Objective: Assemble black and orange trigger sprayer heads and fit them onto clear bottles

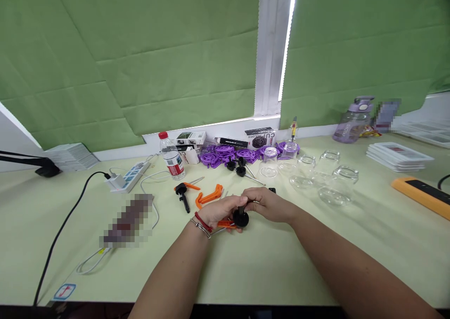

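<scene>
as the head view shows it, the work seems to be partway through — one black piece (241, 218) with a round disc and a short stem is being handled, while other parts lie loose on the table (277, 272). off to the left, a black stemmed part (182, 198) lies close to a slim orange part (192, 186); whether those two are joined cannot be told. a bent orange bracket (210, 195) lies beyond the left hand (218, 210), apparently loose, and a few black knobs (240, 171) sit farther back, in front of the purple pieces (225, 155). judging by these, a fair share of the parts is not yet dealt with, though no finished count can be read from the view.

the black piece is between the two hands, low at the fingertips, its disc facing the person. the left hand is curled closed around it, thumb at the stem and fingers underneath; an orange strip (226, 224) shows just beside the disc, below the same hand, and its link to the black piece is unclear. the right hand (269, 205) meets the left at the stem with fingers bent in and bunched — whether they grip anything is hidden.
</scene>
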Demonstrator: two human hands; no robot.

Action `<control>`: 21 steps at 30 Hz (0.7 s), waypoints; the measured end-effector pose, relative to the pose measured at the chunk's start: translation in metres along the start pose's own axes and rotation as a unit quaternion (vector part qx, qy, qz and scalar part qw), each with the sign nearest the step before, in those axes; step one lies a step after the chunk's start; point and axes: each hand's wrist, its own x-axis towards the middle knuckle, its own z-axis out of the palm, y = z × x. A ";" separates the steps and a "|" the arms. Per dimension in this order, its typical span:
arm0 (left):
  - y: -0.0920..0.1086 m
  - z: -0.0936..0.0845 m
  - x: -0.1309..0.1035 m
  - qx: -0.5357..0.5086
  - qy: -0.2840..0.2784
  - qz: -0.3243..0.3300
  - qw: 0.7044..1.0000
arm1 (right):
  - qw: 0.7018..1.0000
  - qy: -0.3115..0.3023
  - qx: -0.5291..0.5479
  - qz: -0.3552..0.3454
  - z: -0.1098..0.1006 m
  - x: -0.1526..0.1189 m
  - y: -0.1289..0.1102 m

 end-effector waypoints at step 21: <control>0.001 0.001 -0.001 -0.010 -0.010 0.000 1.000 | 1.000 0.003 -0.009 -0.027 -0.001 0.001 0.001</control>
